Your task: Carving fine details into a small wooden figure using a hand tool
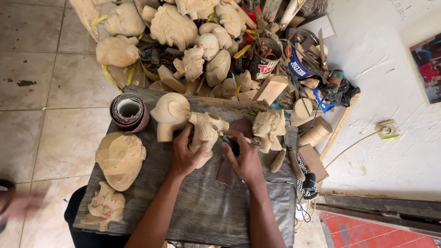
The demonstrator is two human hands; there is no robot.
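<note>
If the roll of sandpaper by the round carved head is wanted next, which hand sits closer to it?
The left hand, probably. It grips the pale carved figure on the side nearer the sandpaper roll. The right hand holds a dark-handled tool, farther away.

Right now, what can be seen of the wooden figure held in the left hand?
The wooden figure is a pale, unpainted carving with fine cut relief. It stands tilted on the grey board, between a round-headed carving and a smaller bust. The left hand grips its lower body; the right hand brings a dark-handled tool to its side.
</note>
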